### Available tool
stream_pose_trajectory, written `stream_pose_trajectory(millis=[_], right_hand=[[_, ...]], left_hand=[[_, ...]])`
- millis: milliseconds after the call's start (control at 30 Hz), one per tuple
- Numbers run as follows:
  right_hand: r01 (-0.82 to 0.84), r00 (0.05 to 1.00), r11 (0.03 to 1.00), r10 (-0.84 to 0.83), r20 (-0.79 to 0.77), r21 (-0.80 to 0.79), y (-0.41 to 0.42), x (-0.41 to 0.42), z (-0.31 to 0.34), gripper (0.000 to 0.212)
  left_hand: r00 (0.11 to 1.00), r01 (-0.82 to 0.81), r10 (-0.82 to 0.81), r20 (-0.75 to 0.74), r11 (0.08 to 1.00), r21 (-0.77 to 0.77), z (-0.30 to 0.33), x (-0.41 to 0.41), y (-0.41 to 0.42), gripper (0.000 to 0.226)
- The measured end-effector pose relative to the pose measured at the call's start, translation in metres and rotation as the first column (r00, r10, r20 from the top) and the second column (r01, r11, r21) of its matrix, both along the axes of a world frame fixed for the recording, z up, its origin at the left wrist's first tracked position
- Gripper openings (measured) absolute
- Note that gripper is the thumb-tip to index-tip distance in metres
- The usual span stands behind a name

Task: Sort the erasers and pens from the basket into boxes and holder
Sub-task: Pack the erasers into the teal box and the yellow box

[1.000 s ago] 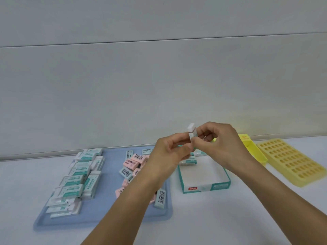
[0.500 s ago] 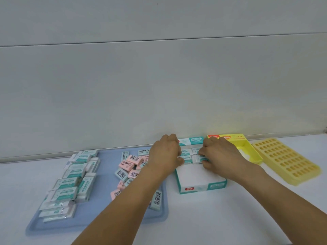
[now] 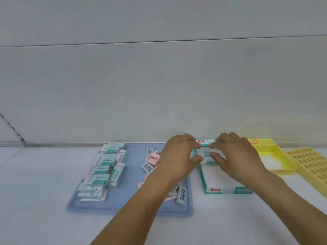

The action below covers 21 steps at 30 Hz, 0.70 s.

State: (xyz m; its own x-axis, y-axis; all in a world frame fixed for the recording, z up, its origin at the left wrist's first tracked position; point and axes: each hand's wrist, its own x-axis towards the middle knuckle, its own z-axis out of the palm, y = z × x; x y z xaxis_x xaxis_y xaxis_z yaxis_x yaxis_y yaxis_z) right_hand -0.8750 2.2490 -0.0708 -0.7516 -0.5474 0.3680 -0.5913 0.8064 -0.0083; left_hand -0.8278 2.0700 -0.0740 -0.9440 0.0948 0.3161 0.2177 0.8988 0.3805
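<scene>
Both hands hover over the far end of the teal box (image 3: 228,190), which sits on the white worktop (image 3: 35,174) just right of the blue tray (image 3: 123,206). The left hand (image 3: 178,156) has its fingers curved, thumb and forefinger apart, and the right hand (image 3: 235,154) mirrors it; their fingertips reach the box's far wall, but whether either one actually grips anything I cannot tell, since the hands cover that spot. Between the thumbs a few teal erasers (image 3: 209,157) lie in a row against the far wall of the box, the rest of its floor showing white. On the tray, a pile of teal-wrapped erasers (image 3: 104,167) fills the left side, and pink erasers (image 3: 153,157) lie mixed with others near its right edge, partly under the left forearm. Right of the teal box stands a yellow box (image 3: 276,152), and beyond that, at the worktop's right edge, a yellow holder (image 3: 313,167) full of small holes.
</scene>
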Motion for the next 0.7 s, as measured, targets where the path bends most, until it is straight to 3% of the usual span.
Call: stream_pose_trajectory(millis=[67, 167, 233, 333, 400, 467, 600, 700], right_hand=[[-0.114, 0.991, 0.978, 0.123, 0.042, -0.172, -0.024, 0.009, 0.008, 0.018], [-0.263, 0.929, 0.925, 0.320, 0.186, -0.276, -0.071, 0.027, 0.018, 0.017], [-0.338, 0.879, 0.898, 0.408, 0.245, -0.282, -0.106, 0.041, 0.021, 0.016], [-0.284, 0.866, 0.941, 0.333, 0.372, -0.182, -0.159, 0.059, 0.018, 0.031], [-0.223, 0.871, 0.969, 0.248, 0.425, -0.108, -0.188, 0.067, 0.015, 0.044], [-0.197, 0.847, 0.977, 0.213, 0.487, -0.086, -0.208, 0.074, 0.012, 0.041], [-0.104, 0.640, 0.978, 0.204, 0.741, -0.180, -0.223, 0.079, 0.013, 0.034], [0.009, 0.553, 0.975, 0.178, 0.814, -0.220, -0.224, 0.077, 0.010, 0.032]], left_hand=[[0.990, -0.076, 0.087, -0.108, 0.992, 0.096, 0.008, 0.036, -0.031, 0.033], [0.951, -0.276, 0.294, -0.099, 0.947, 0.163, 0.011, 0.091, -0.094, 0.023], [0.894, -0.433, 0.445, -0.050, 0.888, 0.153, 0.011, 0.117, -0.137, 0.022], [0.780, -0.617, 0.606, 0.159, 0.786, 0.031, 0.012, 0.137, -0.178, 0.033], [0.739, -0.628, 0.610, 0.286, 0.777, -0.038, 0.010, 0.141, -0.188, 0.045], [0.744, -0.608, 0.561, 0.364, 0.793, 0.021, 0.005, 0.140, -0.193, 0.053], [0.754, -0.608, 0.503, 0.422, 0.777, 0.161, 0.000, 0.136, -0.198, 0.058], [0.760, -0.612, 0.495, 0.420, 0.762, 0.211, 0.002, 0.136, -0.202, 0.049]])
